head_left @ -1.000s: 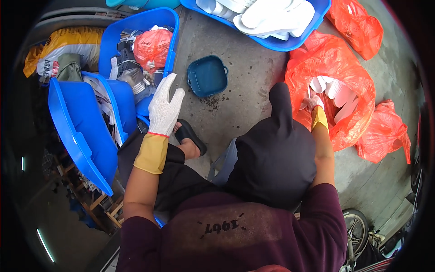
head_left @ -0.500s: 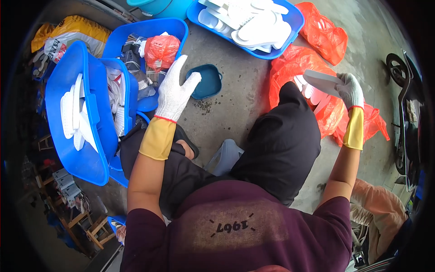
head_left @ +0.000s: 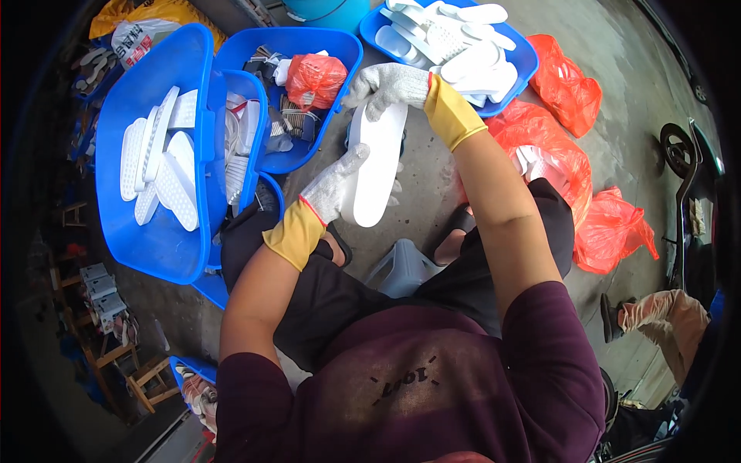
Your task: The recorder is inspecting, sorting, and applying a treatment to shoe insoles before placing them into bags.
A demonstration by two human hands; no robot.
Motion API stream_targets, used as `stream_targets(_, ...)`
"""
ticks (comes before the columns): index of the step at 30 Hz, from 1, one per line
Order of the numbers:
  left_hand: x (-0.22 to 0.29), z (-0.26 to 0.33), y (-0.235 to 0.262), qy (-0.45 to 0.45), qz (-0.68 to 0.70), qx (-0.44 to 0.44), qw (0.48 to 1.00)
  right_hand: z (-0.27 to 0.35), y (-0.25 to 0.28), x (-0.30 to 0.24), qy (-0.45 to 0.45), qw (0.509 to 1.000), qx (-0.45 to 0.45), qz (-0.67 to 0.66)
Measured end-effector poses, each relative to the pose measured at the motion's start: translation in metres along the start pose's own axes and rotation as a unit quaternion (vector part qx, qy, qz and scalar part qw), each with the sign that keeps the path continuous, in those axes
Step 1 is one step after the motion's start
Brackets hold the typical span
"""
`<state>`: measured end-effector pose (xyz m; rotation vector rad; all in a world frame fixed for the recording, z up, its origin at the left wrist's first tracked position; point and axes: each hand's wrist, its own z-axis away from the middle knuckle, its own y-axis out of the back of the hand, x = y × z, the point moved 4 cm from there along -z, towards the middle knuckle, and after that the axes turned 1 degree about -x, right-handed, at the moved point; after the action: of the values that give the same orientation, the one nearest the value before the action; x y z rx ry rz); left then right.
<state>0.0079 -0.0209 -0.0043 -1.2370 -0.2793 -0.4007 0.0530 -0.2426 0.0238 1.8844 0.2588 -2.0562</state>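
Note:
In front of my knees I hold a white shoe sole between both gloved hands, its smooth face up and its length slanting away from me. My left hand grips the near left edge, thumb lying along the top. At the far end, my right hand has its fingers closed round the tip. Both gloves are white with yellow cuffs. Beneath the sole, a small dark teal basin is mostly covered. Several dimpled white soles lie in a tilted blue tub on my left.
More white soles fill a blue tub at the far side. Red plastic bags lie to the right. A small red bag sits in another blue tub. Between my legs is a grey stool. Another person's leg shows at right.
My right hand has brought the sole from the red bag on the right to the middle. My left hand, open before, now grips it too.

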Motion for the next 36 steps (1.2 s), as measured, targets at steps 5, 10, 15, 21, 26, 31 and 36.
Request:
stream_targets(5, 0.039, 0.05, 0.016, -0.096, -0.239, 0.374, 0.891, -0.033, -0.02, 0.11, 0.014, 0.903, 0.236, -0.358)
stream_targets(10, 0.071, 0.059, 0.008, -0.145, -0.256, 0.434, 0.852, -0.038, -0.027, 0.255, -0.261, 0.789, 0.421, -0.363)
stream_targets(15, 0.078, 0.055, -0.003, -0.205, -0.194, 0.413, 0.866, -0.077, -0.055, 0.322, -0.345, 0.739, 0.328, -0.478)
stream_targets(21, 0.078, 0.062, 0.016, -0.223, -0.047, 0.389, 0.892, -0.112, -0.056, 0.361, -0.386, 0.713, 0.311, -0.495)
stream_targets(26, 0.074, 0.071, 0.029, -0.24, 0.106, 0.364, 0.894, -0.129, -0.053, 0.354, -0.469, 0.751, 0.261, -0.386)
stream_targets(31, 0.071, 0.07, 0.036, -0.222, 0.091, 0.369, 0.898, -0.13, -0.046, 0.367, -0.458, 0.75, 0.257, -0.402)
stream_targets(36, 0.076, 0.071, 0.028, -0.248, 0.08, 0.348, 0.9, -0.131, -0.048, 0.35, -0.423, 0.737, 0.289, -0.44)
